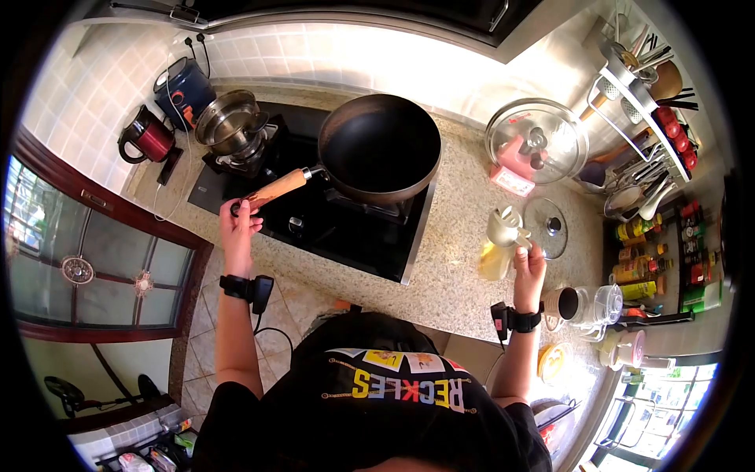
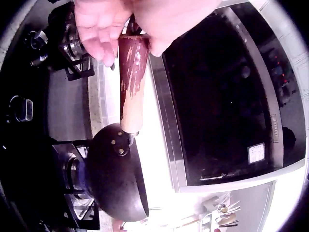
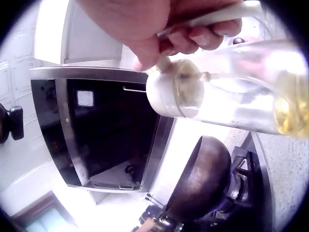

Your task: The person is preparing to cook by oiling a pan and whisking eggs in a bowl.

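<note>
The left hand [image 1: 241, 230] pinches the end of the wooden handle [image 1: 277, 188], its thumb on one side and its fingers on the other. The handle slants from the near left up to the black wok [image 1: 380, 147], which is at the right burner of the gas stove [image 1: 330, 248]; whether the wok touches the burner's supports, I cannot tell. The right hand [image 1: 530, 275] is curled round the pale handle of a clear oil bottle [image 1: 495, 262] with a white top, to the right of the stove over the speckled desk [image 1: 452, 295]. In the right wrist view, yellow oil is gathered toward the bottle's base and a thin tube runs inside; whether the base touches the desk is hidden.

Just beyond the right hand, a small glass lid [image 1: 539, 218] with a dark knob lies on the desk. Farther back, a large glass lid [image 1: 568, 145] stands tilted behind a pink box [image 1: 515, 179]. To the right are a utensil rack [image 1: 646, 106], shelved seasoning bottles [image 1: 638, 271] and, nearer, clear jugs [image 1: 599, 305].

At the stove's left burner sits a steel pot [image 1: 222, 130]. A red kettle [image 1: 149, 136] and a blue appliance [image 1: 185, 92] stand left of it, the kettle nearer. A white cord [image 1: 187, 185] runs down over the desk beside the stove.
</note>
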Tool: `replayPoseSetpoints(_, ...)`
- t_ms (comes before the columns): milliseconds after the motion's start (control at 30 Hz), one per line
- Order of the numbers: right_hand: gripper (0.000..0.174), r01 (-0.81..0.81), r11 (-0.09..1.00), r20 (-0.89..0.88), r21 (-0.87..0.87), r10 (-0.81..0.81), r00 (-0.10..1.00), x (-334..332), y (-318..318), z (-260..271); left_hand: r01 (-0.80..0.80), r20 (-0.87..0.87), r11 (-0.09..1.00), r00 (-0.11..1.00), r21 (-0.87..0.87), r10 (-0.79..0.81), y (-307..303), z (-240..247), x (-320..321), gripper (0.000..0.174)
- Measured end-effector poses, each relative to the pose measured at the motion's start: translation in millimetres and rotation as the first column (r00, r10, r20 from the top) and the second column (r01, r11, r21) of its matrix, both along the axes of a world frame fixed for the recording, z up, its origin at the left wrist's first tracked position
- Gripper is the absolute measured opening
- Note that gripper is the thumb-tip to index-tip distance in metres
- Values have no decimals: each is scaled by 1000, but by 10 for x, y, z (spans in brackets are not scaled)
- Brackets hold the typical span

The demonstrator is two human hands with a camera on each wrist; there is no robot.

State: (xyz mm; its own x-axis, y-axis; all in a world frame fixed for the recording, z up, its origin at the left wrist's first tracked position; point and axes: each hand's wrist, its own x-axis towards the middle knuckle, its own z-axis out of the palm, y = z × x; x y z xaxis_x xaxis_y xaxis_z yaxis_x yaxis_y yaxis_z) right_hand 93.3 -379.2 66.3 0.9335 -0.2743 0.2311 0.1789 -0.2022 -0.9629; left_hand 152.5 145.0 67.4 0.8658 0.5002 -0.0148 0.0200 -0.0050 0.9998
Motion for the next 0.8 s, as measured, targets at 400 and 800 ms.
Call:
replayPoseSetpoints(400, 19, 101, 984, -21, -145, -105, 994, 74, 348, 650, 162, 33, 987, 986, 10, -162, 255, 21, 221, 18)
replayPoseSetpoints(800, 19, -14, 881, -76, -474, -25, 997, 457, 981, 1183, 278, -2, 955, 960, 100, -279, 418, 68, 308, 21)
